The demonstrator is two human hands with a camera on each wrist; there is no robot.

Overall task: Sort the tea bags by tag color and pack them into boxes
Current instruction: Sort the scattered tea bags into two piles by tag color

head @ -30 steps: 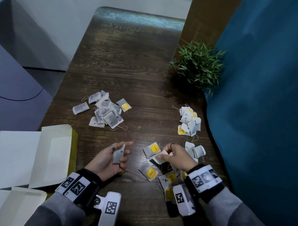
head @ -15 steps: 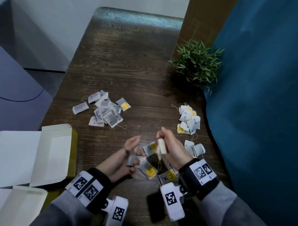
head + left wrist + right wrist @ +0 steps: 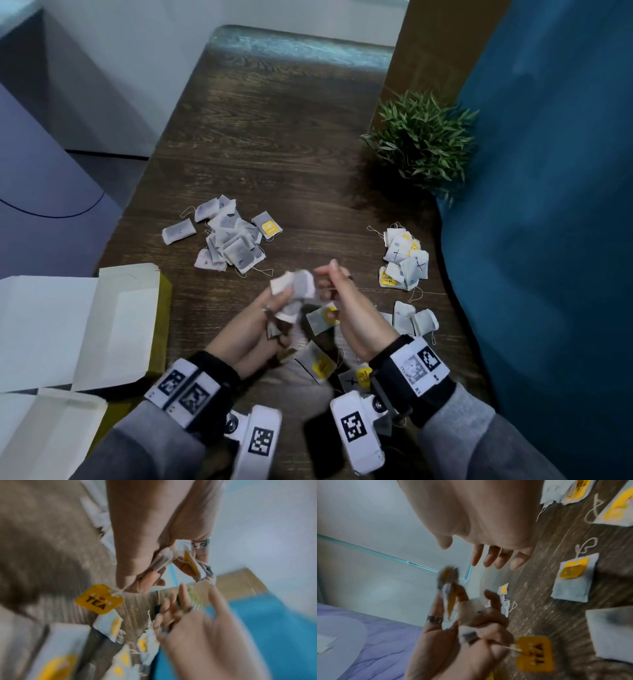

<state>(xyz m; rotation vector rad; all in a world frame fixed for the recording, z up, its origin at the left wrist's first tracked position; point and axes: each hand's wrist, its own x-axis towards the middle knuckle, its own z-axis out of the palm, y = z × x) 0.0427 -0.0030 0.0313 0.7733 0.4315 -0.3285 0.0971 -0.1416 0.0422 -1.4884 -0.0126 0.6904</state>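
- My left hand [image 3: 260, 329] grips a small stack of tea bags [image 3: 294, 291] at the middle of the head view, fingers curled round them. One yellow "TEA" tag [image 3: 100, 599] dangles on its string below the fist.
- My right hand [image 3: 346, 301] is just beside the stack, fingers loose and spread, holding nothing that I can make out.
- Sorting looks partly done, I'd say. A pile of plain-looking bags [image 3: 227, 240] sits left of centre, though one yellow-tagged bag [image 3: 269, 228] lies at its edge. A smaller mixed-looking pile [image 3: 404, 260] lies at centre right.
- More yellow-tagged bags [image 3: 322, 363] lie loose on the table [image 3: 291, 144] under my wrists, waiting to be gathered.
- Packing has not begun, as far as I see: the open white box [image 3: 116, 325] at the left edge shows no bags inside.
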